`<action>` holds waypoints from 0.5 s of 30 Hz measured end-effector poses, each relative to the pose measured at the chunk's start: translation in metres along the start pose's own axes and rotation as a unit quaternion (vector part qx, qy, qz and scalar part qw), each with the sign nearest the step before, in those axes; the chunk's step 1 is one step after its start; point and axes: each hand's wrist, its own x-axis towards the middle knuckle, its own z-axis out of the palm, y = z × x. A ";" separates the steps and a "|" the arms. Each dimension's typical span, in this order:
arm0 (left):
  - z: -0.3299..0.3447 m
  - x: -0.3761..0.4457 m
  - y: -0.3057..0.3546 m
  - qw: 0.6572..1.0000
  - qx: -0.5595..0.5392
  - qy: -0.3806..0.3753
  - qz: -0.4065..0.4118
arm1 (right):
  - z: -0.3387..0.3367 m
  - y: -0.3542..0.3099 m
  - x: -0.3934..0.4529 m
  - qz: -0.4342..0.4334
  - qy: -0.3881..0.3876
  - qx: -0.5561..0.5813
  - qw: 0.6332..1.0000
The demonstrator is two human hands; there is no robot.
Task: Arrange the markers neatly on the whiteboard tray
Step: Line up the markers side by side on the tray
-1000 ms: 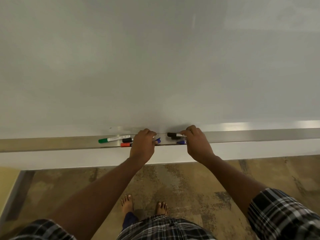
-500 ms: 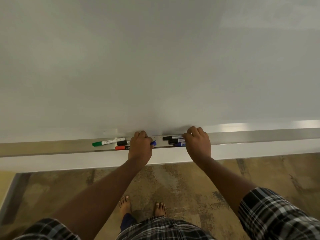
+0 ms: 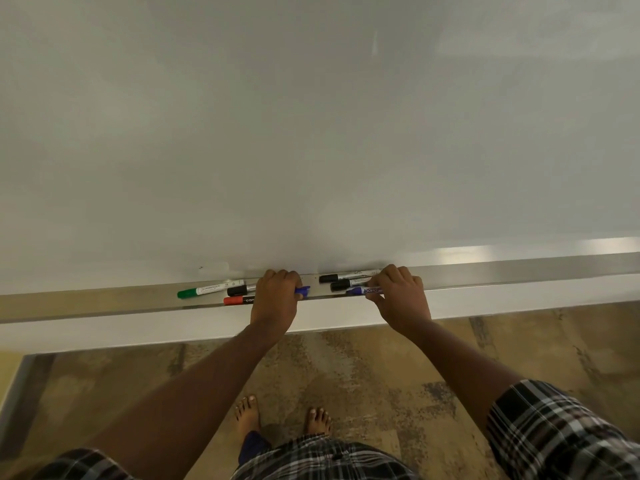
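**A:** The markers are all lying lengthwise along the whiteboard tray point(image 3: 519, 271), long axes running with its length. Two clusters are forming: on the left stretch, a green marker point(image 3: 207, 290) nearest the board, a black marker point(image 3: 239, 290) just beside its end, and a red marker point(image 3: 239, 300) riding the tray's front edge.

**B:** And the right cluster?

**A:** Three are stacking front to back: an upper black marker point(image 3: 341, 277) against the board, a second black marker point(image 3: 346, 284) just in front of it, then a blue marker point(image 3: 363, 291) nearest the front edge. The right hand point(image 3: 401, 296) is sitting at their right ends, fingers curled over the barrels and pinching the blue one.

**B:** What's the left hand doing?

**A:** The left hand point(image 3: 277, 294) is closing around another blue-capped marker point(image 3: 302, 291), cap poking out rightward toward the gap in the middle of the tray. That marker is lying directly between the two clusters.

**B:** So which hand is closer to the loose ones?

**A:** The left, I'd say; the green, black and red are lying just to its left, caps pointing away toward the tray's left end. They're staggered rather than flush, so I'm guessing they're needing a push along the tray's length next.
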 end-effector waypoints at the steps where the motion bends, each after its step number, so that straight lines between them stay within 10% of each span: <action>1: 0.000 -0.001 0.000 1.000 -0.008 0.005 0.002 | -0.001 0.000 0.001 -0.001 -0.002 0.001 1.000; 15: -0.011 -0.016 0.002 0.994 -0.102 0.022 0.020 | -0.010 -0.014 0.001 -0.054 0.012 -0.021 0.998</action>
